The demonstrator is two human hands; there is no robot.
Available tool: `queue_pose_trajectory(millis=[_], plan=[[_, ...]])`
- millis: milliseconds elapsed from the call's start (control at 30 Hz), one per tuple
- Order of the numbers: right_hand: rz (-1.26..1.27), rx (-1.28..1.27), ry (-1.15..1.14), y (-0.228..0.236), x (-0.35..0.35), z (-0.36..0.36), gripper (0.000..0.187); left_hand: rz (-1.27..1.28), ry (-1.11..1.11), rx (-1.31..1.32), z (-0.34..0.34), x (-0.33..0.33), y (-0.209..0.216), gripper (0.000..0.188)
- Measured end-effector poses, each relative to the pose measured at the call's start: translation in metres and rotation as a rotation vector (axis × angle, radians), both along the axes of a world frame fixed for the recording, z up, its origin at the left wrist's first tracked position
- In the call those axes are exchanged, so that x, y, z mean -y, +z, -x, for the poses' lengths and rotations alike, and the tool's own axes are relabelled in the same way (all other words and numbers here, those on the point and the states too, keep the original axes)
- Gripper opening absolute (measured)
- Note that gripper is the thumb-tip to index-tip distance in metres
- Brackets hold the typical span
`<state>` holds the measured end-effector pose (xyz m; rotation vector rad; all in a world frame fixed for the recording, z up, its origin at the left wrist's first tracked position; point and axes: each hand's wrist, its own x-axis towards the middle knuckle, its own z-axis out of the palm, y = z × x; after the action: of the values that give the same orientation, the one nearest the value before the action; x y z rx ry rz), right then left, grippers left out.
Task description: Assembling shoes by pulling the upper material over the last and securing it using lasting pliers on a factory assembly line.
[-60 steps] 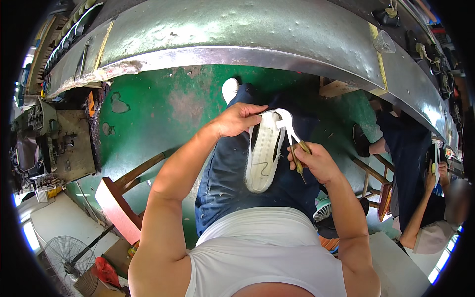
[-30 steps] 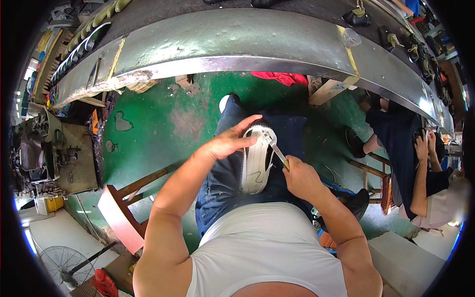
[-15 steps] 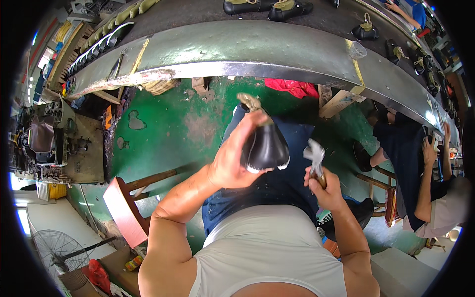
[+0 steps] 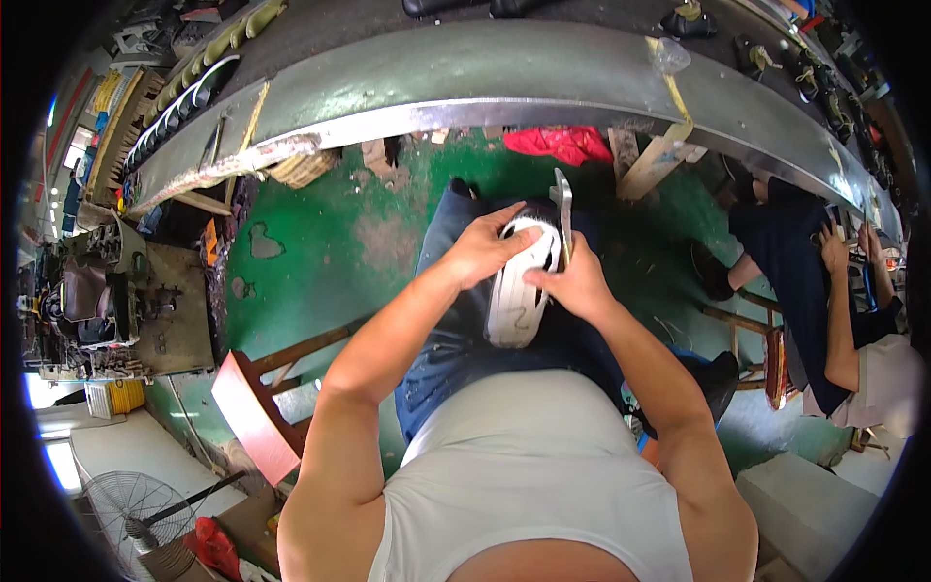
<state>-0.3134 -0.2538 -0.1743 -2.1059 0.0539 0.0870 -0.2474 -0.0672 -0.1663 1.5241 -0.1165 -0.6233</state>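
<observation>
A black shoe [image 4: 514, 303] is upside down over my lap, its white underside facing up with dark openings near the far end. My left hand [image 4: 482, 252] is closed around its far left side, thumb laid across the underside. On the other side, my right hand [image 4: 580, 281] grips metal pliers [image 4: 563, 206] whose head points up and away from me. The right thumb also touches the shoe's edge. Most of the pliers' handle is hidden in the palm.
A metal-edged workbench [image 4: 436, 116] curves across ahead, with several shoes on it. Beneath lies a red cloth [image 4: 558, 145]. A wooden stool [image 4: 254, 412] stands at left, near a machine [image 4: 97, 291] and a fan [image 4: 136, 514]. A co-worker [image 4: 834, 330] sits at right.
The shoe has been turned over, so its white underside now faces up instead of its black toe. My right hand has brought the pliers left, up against the shoe.
</observation>
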Motion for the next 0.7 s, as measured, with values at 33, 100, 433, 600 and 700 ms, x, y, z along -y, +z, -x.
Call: queue_pose_trajectory(millis=[33,100,433,600,700], plan=[[-0.101,-0.162,-0.033,-0.021,0.003,-0.003,0.061,-0.119,-0.063,-0.046,0.001,-0.003,-0.015,0.050],[-0.205,-0.322,-0.064,-0.050,0.010,-0.005,0.058,-0.393,-0.121,-0.143,0.007,-0.009,-0.030,0.042],[-0.059,-0.371,0.022,-0.028,0.051,0.011,0.039,0.071,-0.148,-0.391,0.022,-0.029,-0.046,0.052],[-0.066,-0.448,0.231,0.021,0.083,0.054,0.025,-0.146,-0.191,-0.041,0.075,-0.024,-0.060,0.098],[0.269,-0.284,0.483,0.034,0.074,0.051,0.037,-0.078,-0.048,-0.092,0.085,-0.022,-0.084,0.099]])
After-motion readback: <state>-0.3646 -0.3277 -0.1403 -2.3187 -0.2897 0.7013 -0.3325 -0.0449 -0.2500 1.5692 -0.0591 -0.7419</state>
